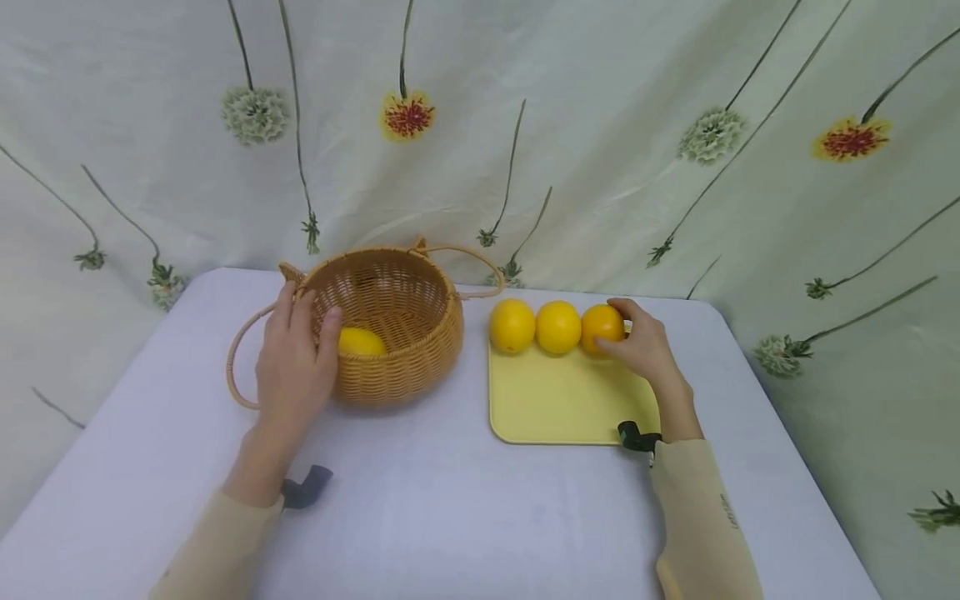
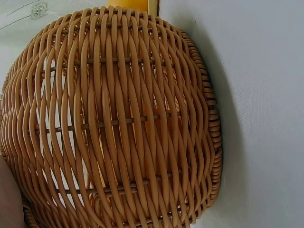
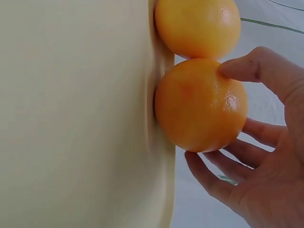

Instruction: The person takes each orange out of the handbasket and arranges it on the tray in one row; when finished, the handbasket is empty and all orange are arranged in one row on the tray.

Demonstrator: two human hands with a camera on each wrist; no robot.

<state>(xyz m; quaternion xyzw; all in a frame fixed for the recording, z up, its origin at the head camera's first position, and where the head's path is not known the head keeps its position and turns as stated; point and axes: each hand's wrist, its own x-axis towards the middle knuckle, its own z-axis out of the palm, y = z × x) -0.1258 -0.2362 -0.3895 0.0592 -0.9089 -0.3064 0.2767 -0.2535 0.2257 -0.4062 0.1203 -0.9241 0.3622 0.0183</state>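
A round wicker basket [image 1: 397, 379] stands left of centre with a yellow fruit [image 1: 362, 341] inside; the fruit's kind is unclear. My left hand [image 1: 296, 358] grips the basket's near-left rim, though its fingertips are partly hidden. In the left wrist view the woven side [image 2: 118, 123] fills most of the picture. On the right, three oranges stand in a row along the far edge of a yellow tray [image 1: 566, 408]. Thumb and fingers of my right hand [image 1: 641, 342] are curled round the rightmost orange [image 3: 199, 107], which touches the tray and the middle orange [image 3: 199, 26].
The leftmost orange [image 1: 512, 326] stands at the tray's far left corner. Two loop handles [image 1: 480, 293] hang out from the basket's sides. A white cloth [image 1: 465, 517] covers the table, and a flower-print curtain [image 1: 600, 150] hangs behind it.
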